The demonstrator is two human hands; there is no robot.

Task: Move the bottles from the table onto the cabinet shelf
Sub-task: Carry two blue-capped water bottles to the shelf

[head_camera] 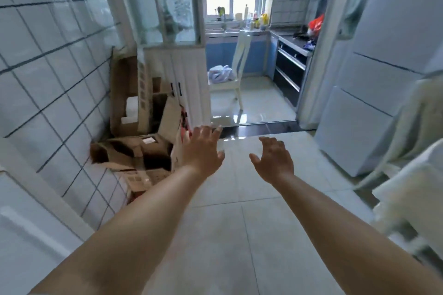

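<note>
Both my arms reach forward over a pale tiled floor. My left hand (202, 147) is spread with straight fingers and holds nothing. My right hand (274, 158) is beside it, fingers relaxed and slightly bent, also holding nothing. A white cabinet (177, 72) with a glass-fronted upper part stands ahead on the left. Several small bottles (257, 20) stand on the far kitchen counter by the window. I see no table in this view.
Open cardboard boxes (141, 141) are piled against the tiled wall on the left. A white chair (236, 72) with a cloth bundle stands in the kitchen doorway. A white fridge (374, 93) is on the right, and white chair backs (412, 175) at the right edge.
</note>
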